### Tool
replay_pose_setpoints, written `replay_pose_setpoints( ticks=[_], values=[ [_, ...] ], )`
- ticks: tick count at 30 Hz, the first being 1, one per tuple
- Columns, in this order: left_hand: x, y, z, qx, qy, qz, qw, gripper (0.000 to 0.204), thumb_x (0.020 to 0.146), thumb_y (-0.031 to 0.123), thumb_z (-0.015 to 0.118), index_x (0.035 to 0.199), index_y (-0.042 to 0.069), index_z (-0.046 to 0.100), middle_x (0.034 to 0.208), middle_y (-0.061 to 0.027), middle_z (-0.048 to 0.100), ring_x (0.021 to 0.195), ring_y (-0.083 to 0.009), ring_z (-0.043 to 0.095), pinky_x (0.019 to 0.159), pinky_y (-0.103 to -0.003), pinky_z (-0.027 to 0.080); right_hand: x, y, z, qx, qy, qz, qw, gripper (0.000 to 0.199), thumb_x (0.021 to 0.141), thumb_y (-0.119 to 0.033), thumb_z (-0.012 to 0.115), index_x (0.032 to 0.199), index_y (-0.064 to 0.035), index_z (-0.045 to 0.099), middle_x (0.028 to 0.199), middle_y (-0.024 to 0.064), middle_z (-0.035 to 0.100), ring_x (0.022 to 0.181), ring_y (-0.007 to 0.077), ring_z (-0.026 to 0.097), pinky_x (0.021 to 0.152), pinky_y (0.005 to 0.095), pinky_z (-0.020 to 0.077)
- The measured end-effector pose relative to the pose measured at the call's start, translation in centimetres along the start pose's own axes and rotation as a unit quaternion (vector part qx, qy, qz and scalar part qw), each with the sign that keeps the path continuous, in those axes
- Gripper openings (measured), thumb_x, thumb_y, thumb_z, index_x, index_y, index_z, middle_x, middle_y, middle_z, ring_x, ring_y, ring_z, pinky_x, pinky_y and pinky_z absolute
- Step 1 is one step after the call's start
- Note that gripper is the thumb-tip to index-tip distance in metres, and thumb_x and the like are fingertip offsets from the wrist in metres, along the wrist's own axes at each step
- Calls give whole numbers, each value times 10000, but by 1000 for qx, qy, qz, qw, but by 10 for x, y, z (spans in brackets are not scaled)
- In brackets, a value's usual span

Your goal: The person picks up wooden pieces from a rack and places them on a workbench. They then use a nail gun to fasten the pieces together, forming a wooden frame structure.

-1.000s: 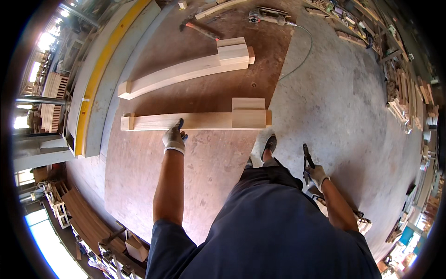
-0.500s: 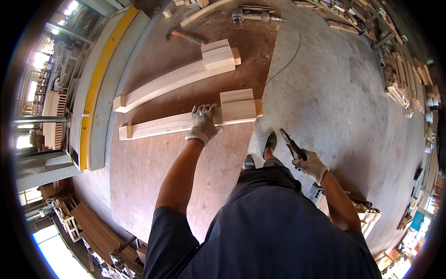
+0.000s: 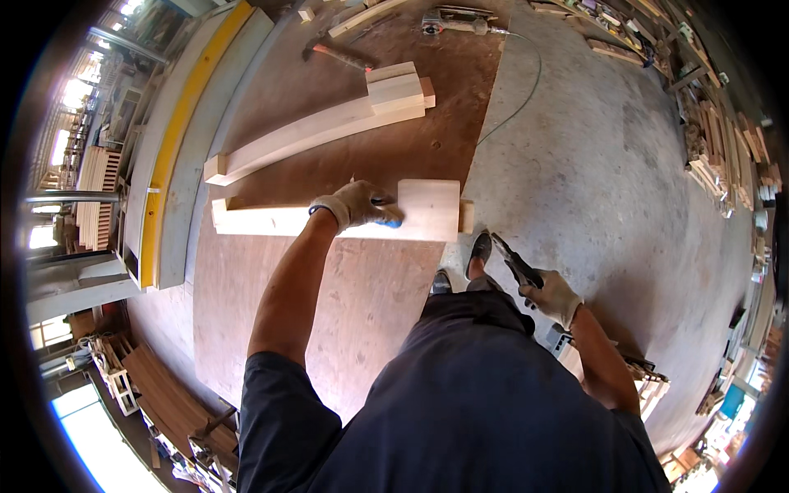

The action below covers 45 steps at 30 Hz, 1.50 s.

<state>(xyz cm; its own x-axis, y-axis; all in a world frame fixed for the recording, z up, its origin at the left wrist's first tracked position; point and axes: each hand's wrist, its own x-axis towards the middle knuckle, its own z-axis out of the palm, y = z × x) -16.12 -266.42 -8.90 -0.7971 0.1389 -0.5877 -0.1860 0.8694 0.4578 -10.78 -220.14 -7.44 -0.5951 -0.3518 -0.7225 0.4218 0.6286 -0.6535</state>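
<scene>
My left hand (image 3: pixel 355 205), in a pale work glove with blue at its fingertips, is closed over the top edge of the nearer wooden beam (image 3: pixel 288 222). A thick squared block forms the right end of this beam, with a short stub beyond it. Down at my right side, my gloved right hand (image 3: pixel 557 297) grips a long dark hand tool (image 3: pixel 518 264) that looks like pliers; its exact kind cannot be made out. Beyond the nearer beam lies a second, similar wooden beam (image 3: pixel 304 127), slightly curved, with a block at its right end.
A hammer (image 3: pixel 341 56) and a power tool (image 3: pixel 456 23) with a cable (image 3: pixel 538 78) lie farther off on the brown board (image 3: pixel 271 312). Along the left runs a grey bench with a yellow stripe (image 3: pixel 185 119). Stacked timber (image 3: pixel 715 148) stands at the right.
My left hand has turned from lying on the nearer beam to gripping its edge. That beam has rolled, showing a different broad face. My right hand stays nearly still with the tool.
</scene>
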Motion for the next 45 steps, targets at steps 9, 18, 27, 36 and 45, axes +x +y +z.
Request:
replay_pose_setpoints(
  ticks=[9,18,27,36,45],
  values=[
    [-7,16,24,116,200,31,973,558,850,579,769,1194,140,781,1229,-127,748,1242,-339,629,1171,-493,349,25,-72,-23,-244,39,-67,967,338,967,-282,689,1134,11,694,885,239,718,843,392,679,813,456,532],
    [-16,43,20,55,245,-16,968,490,843,622,739,932,146,812,1050,-73,772,1126,-305,660,1064,-483,406,42,-121,-33,-386,29,-19,922,340,976,-292,668,1165,-10,702,975,255,734,994,430,708,898,486,547],
    [-9,26,33,77,299,8,951,486,839,623,748,901,145,811,1004,-61,776,1036,-295,682,1014,-456,437,49,-157,-28,-513,15,-2,858,344,975,-321,647,1144,-34,733,1100,248,734,1097,423,694,964,500,533],
    [1,24,37,109,273,-18,956,462,849,618,739,904,165,811,989,-42,771,1035,-271,682,1004,-451,431,59,-154,-36,-521,3,-17,853,330,973,-294,645,1141,-22,725,1105,263,729,1099,431,690,952,499,534],
    [-5,26,36,79,295,-15,952,457,844,612,744,901,163,807,972,-44,769,1045,-256,677,1013,-445,427,82,-69,-31,-190,-6,-19,982,270,1016,-235,667,1080,25,704,819,113,704,698,233,680,678,395,562]
  ],
)
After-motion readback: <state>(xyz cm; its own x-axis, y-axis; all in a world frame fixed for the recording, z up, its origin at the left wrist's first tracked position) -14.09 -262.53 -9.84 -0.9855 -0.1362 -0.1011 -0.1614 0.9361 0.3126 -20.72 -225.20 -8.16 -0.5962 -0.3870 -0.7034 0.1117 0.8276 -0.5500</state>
